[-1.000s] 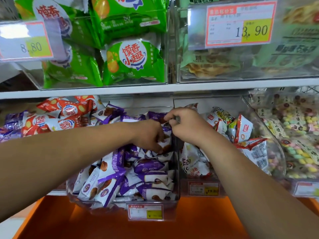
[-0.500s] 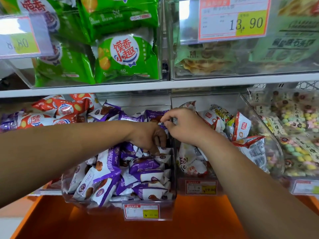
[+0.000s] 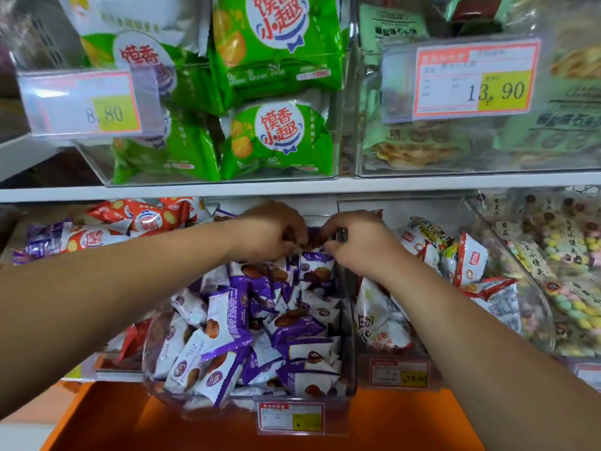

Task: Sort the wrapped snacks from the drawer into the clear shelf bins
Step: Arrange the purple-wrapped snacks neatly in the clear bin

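Both hands meet at the back top edge of the middle clear bin, which stands on the lower shelf under the white shelf board. The bin is heaped with purple wrapped snacks, piled up to its rim. The left hand reaches in from the left, its fingers curled down around packets at the top rear of the heap. The right hand comes from the right, just beside the left and almost touching it. Its fingers are curled tight, with something small and dark between thumb and forefinger; whether that is a packet or the bin's wall cannot be told. To the right, touching the middle bin, a second bin holds white and red packets; beyond it lies a bin of pastel sweets. At the left end of the lower shelf lie orange packets. On the upper shelf, green bags fill a bin behind an 8.80 price tag, with a 13.90 price tag on the bin beside it. An orange drawer shows below the bins.
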A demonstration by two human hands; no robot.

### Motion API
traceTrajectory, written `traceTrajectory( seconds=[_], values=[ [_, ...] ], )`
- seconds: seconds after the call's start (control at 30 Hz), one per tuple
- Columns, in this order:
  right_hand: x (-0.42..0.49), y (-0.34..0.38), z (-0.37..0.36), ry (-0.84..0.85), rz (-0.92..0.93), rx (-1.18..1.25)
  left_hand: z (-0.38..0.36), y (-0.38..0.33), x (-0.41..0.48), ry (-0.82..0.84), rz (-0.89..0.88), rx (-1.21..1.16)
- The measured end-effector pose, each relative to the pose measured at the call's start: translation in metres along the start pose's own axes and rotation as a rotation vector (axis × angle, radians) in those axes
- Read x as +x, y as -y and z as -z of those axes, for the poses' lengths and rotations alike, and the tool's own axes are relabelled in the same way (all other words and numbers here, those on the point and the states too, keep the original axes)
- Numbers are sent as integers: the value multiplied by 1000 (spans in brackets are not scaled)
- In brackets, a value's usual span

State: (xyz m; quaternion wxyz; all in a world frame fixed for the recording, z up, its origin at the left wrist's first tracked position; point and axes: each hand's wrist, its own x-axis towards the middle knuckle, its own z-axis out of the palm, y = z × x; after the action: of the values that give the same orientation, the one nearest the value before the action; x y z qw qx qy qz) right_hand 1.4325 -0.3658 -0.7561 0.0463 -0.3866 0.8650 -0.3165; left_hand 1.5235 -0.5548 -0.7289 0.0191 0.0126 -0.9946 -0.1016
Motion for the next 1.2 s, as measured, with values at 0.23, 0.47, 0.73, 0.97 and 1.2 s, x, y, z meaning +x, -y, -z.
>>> traceTrajectory(
  seconds=[0.23,0.47,0.73,0.97,1.2],
  values=[
    [17,-8,-4,43,-21,-49,-30,-7,28,248,-7,132],
    [8,-17,-3,49,-31,85,-44,-7,22,190,-72,340],
    [5,-20,1,66,-19,154,-45,-14,24,216,-49,323],
    [9,-11,12,92,-21,54,-20,12,15,131,69,-14],
    [19,10,12,250,-35,-48,-17,9,9,57,181,-329]
  ],
)
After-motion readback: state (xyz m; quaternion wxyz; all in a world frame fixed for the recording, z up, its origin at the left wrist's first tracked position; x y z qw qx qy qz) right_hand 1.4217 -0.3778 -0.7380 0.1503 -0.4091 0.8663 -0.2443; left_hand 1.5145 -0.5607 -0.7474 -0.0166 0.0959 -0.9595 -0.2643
